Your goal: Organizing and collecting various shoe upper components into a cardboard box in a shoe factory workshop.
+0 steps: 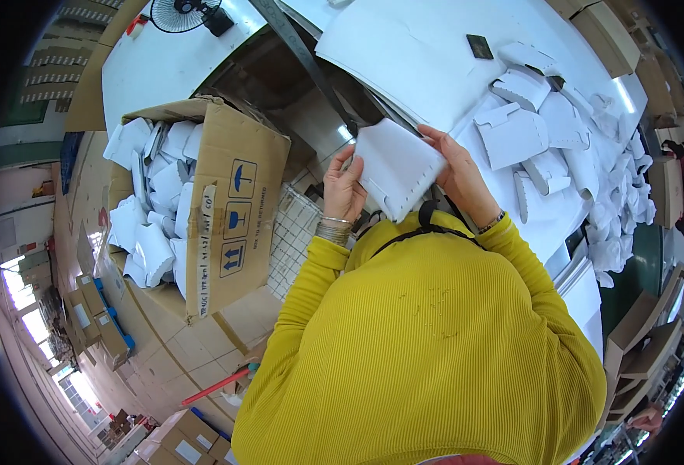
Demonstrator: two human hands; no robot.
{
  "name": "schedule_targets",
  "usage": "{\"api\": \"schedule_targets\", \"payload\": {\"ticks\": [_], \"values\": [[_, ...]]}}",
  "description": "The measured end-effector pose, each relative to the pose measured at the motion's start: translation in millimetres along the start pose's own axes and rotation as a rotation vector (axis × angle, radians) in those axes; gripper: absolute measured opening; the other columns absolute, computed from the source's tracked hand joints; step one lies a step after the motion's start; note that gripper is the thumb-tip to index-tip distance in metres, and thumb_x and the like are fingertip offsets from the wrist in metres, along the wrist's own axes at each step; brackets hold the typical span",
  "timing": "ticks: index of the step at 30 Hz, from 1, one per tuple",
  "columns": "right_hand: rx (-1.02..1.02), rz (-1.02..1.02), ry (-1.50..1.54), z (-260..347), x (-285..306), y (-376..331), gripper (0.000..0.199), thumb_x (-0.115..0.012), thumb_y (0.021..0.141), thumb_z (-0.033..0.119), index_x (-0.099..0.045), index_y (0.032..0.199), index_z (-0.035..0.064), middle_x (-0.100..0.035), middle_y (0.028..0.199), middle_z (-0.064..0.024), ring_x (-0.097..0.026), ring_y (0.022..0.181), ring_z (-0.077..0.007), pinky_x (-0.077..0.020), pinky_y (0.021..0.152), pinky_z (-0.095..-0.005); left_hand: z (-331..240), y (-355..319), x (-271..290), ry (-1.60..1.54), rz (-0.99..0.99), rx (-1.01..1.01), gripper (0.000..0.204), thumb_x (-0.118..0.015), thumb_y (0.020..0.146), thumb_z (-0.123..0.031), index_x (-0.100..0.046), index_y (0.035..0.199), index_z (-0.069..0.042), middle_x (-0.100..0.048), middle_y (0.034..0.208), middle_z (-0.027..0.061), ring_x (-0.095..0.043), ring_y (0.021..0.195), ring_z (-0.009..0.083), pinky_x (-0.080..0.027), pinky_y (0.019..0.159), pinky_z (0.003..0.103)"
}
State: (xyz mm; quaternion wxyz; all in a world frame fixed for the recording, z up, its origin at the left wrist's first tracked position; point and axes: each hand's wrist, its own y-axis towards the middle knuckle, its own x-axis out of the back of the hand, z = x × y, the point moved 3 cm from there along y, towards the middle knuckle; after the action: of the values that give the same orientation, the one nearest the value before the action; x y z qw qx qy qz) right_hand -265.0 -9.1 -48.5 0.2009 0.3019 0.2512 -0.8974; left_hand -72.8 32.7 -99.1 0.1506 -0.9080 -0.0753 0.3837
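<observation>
In front of my chest I hold a white folded piece [400, 167], with a row of small notches along its lower edge. My left hand [344, 188] pinches its left side between thumb and fingers. Across from it, my right hand [460, 177] grips the upper right corner, its thumb and fingers partly behind the piece. Many similar white folded pieces [510, 136] lie heaped on the white table to the right. More of them [154, 246] fill an open cardboard box [237, 209] on my left.
A metal bar [295, 48] slants down beyond the held piece. Stacked white sheets [404, 58] and a small dark block [479, 46] lie on the table. A black fan [185, 12] stands at the far left. Below the cardboard box is a wire rack [294, 232].
</observation>
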Motion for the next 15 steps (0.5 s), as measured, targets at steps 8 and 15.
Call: {"api": "schedule_targets", "payload": {"ticks": [8, 15], "values": [[0.347, -0.203, -0.609, -2, -33, 4, 0.076, -0.069, 0.068, 0.0, -0.03, 0.133, 0.0047, -0.051, 0.113, -0.0089, -0.053, 0.099, -0.0159, -0.0461, 0.085, -0.0292, 17, 6, -13, -0.262, -0.166, -0.141, 0.034, -0.061, 0.086, -0.009, -0.043, 0.113, -0.016, -0.059, 0.101, 0.0068, -0.057, 0.095, 0.0185, -0.052, 0.076, 0.037], [0.326, -0.176, -0.616, 10, -20, 11, 0.072, -0.064, 0.068, -0.002, -0.031, 0.132, 0.0047, -0.053, 0.111, -0.0104, -0.054, 0.1, -0.0193, -0.0463, 0.084, -0.0307, 17, 10, -2, -0.182, -0.235, -0.184, 0.029, -0.062, 0.086, -0.01, -0.044, 0.109, -0.012, -0.057, 0.103, 0.0047, -0.055, 0.092, 0.0163, -0.048, 0.077, 0.032]]}}
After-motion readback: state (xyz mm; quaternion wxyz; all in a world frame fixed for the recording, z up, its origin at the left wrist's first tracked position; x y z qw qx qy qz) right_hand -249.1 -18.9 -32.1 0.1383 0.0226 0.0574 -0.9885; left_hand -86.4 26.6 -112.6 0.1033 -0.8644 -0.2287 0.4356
